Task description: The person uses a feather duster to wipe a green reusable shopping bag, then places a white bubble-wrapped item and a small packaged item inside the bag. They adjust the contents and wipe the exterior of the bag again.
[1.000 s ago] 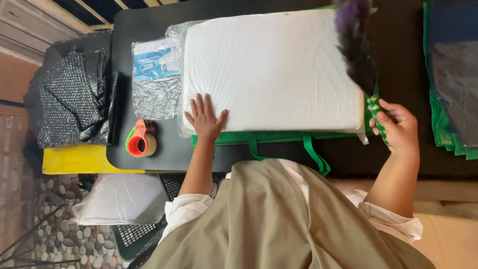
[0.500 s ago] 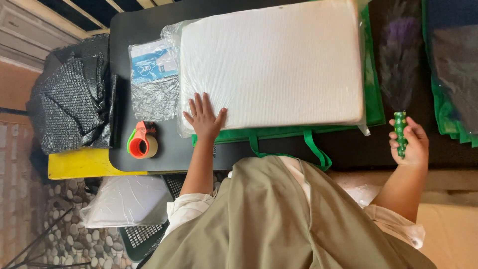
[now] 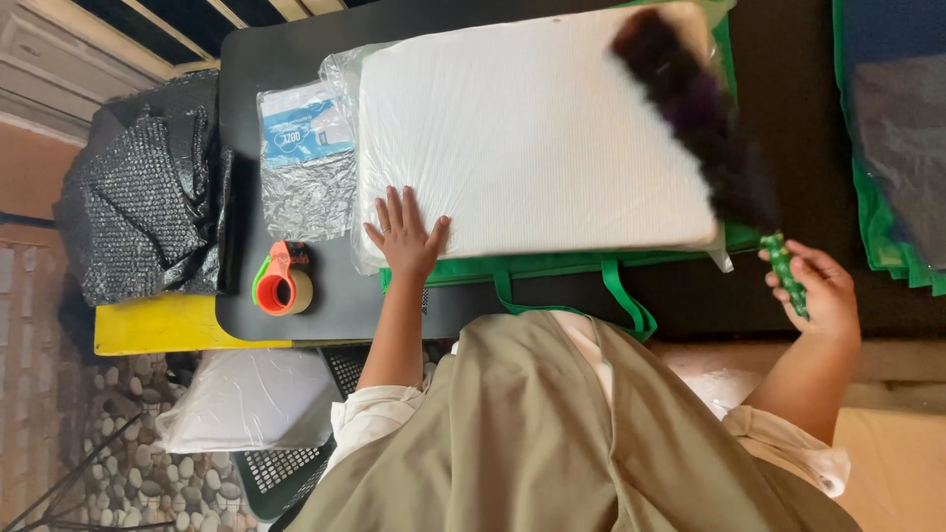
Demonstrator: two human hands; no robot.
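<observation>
Dark feather duster [image 3: 705,123] lies across the white pillow [image 3: 532,138]; right hand [image 3: 813,291] fingers wrap its green handle [image 3: 788,274], left hand [image 3: 406,234] lies spread flat on the pillow's lower-left edge.

One small flat clear plastic packet [image 3: 306,158] lies on the dark table [image 3: 286,39] in the upper left of the frame, just beside the left edge of the white pad. Its upper half carries a white and blue rectangular label [image 3: 304,126]; the lower half shows crinkled silvery-grey contents.
</observation>
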